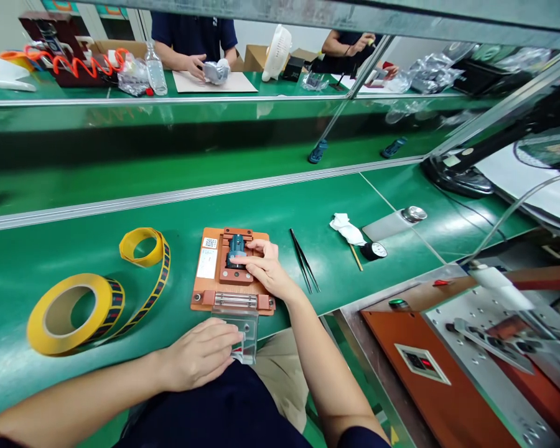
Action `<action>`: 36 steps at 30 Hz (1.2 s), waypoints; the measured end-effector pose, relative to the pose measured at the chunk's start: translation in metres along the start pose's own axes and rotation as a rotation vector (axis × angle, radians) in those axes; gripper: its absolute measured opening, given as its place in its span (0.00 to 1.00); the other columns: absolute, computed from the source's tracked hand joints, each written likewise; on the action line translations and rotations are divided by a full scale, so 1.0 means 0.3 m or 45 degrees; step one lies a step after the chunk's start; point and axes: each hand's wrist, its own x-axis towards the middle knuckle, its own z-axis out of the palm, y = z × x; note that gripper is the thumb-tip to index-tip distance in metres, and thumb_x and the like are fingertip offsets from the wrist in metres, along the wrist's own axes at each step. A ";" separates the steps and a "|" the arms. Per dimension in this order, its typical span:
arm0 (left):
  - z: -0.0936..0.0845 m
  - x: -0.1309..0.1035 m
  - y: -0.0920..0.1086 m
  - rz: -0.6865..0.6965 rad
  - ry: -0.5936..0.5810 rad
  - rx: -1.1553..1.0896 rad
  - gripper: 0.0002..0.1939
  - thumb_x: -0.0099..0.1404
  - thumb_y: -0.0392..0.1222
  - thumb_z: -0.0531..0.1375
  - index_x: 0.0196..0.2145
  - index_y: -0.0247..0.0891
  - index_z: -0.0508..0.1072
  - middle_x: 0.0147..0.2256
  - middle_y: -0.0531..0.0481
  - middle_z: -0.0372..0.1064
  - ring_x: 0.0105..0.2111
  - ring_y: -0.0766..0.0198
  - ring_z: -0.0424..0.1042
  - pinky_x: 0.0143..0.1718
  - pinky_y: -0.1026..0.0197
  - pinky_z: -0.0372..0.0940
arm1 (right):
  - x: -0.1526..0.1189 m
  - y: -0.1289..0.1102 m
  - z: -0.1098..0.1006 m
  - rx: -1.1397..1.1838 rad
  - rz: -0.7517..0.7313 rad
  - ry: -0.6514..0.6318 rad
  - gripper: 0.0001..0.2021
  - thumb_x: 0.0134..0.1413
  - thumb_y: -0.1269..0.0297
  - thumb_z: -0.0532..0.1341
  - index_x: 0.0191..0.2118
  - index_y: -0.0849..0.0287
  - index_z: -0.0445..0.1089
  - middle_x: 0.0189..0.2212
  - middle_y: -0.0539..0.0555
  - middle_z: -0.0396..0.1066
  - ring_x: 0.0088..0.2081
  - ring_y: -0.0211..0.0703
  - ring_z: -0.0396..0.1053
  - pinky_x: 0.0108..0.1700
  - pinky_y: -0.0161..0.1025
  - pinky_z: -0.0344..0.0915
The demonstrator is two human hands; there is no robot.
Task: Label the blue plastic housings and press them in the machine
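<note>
An orange-brown fixture board [206, 283] lies near the bench's front edge. A teal-blue plastic housing [236, 243] sits in the block at its middle. My right hand [267, 269] reaches in from the right, its fingers closed around the housing, one of them across its lower part. A clear hinged cover [249, 339] is folded back toward my body, past the bench edge. My left hand [203, 353] has its fingers together over the cover's left side; the fingers' undersides are hidden. Right of the board lie black tweezers [304, 260], apart from both hands.
On the left stand a yellow label roll [70, 314] and its loose strip end [142, 246]. Farther right are a crumpled white cloth [348, 229], a bottle [392, 224] and a round gauge [374, 250]. An orange machine [410, 367] stands at the lower right. Two people work behind the green belt [191, 165].
</note>
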 end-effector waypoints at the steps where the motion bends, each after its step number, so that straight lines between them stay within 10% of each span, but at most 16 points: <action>1: -0.004 0.003 0.003 0.004 0.005 0.003 0.11 0.67 0.30 0.61 0.47 0.31 0.73 0.50 0.36 0.76 0.53 0.52 0.73 0.55 0.49 0.71 | 0.010 -0.001 0.002 -0.022 0.011 0.025 0.18 0.71 0.54 0.51 0.54 0.42 0.76 0.54 0.56 0.57 0.59 0.51 0.54 0.67 0.56 0.50; 7: -0.069 0.100 0.011 -0.012 0.211 0.072 0.16 0.66 0.32 0.62 0.52 0.33 0.73 0.50 0.38 0.75 0.54 0.52 0.72 0.55 0.48 0.69 | 0.057 -0.064 0.008 -0.187 0.201 0.246 0.22 0.55 0.48 0.67 0.50 0.58 0.72 0.47 0.59 0.63 0.53 0.55 0.60 0.57 0.55 0.63; 11: -0.124 0.259 -0.076 -0.485 0.603 0.121 0.12 0.68 0.34 0.62 0.48 0.43 0.76 0.50 0.45 0.74 0.53 0.56 0.71 0.58 0.48 0.64 | 0.062 -0.147 0.001 -0.352 0.270 0.221 0.23 0.45 0.48 0.73 0.38 0.60 0.69 0.42 0.60 0.68 0.48 0.56 0.65 0.50 0.52 0.67; 16: -0.181 0.446 -0.219 -1.088 0.752 -0.852 0.24 0.63 0.52 0.67 0.54 0.40 0.74 0.54 0.39 0.72 0.53 0.51 0.72 0.52 0.50 0.70 | 0.009 -0.255 -0.064 -0.220 0.051 0.417 0.23 0.49 0.56 0.72 0.48 0.58 0.67 0.47 0.59 0.74 0.51 0.55 0.70 0.57 0.55 0.64; 19: -0.192 0.512 -0.219 -1.102 0.640 -1.439 0.29 0.56 0.53 0.72 0.51 0.35 0.75 0.47 0.38 0.76 0.44 0.52 0.77 0.44 0.55 0.74 | -0.047 -0.295 -0.106 -0.002 0.056 0.505 0.25 0.50 0.57 0.72 0.52 0.57 0.67 0.50 0.59 0.74 0.52 0.54 0.71 0.58 0.54 0.64; 24: -0.176 0.571 -0.141 -0.953 0.772 -1.542 0.24 0.55 0.49 0.74 0.47 0.36 0.78 0.47 0.40 0.77 0.44 0.56 0.78 0.44 0.60 0.73 | -0.100 -0.313 -0.119 0.782 0.225 0.419 0.20 0.61 0.49 0.61 0.52 0.56 0.66 0.42 0.54 0.74 0.35 0.41 0.73 0.37 0.39 0.71; 30: -0.151 0.593 -0.109 -0.939 0.700 -1.654 0.24 0.54 0.48 0.75 0.46 0.37 0.79 0.47 0.40 0.77 0.43 0.55 0.78 0.43 0.59 0.73 | -0.093 -0.338 -0.079 1.288 0.380 0.555 0.17 0.58 0.47 0.63 0.39 0.54 0.61 0.24 0.43 0.59 0.19 0.28 0.48 0.18 0.27 0.41; 36: -0.130 0.594 -0.117 -0.939 0.662 -1.630 0.23 0.54 0.50 0.74 0.45 0.39 0.78 0.43 0.43 0.77 0.36 0.60 0.75 0.36 0.60 0.72 | -0.084 -0.377 -0.072 1.524 0.477 0.569 0.22 0.56 0.40 0.62 0.35 0.54 0.58 0.22 0.43 0.56 0.19 0.27 0.43 0.19 0.26 0.34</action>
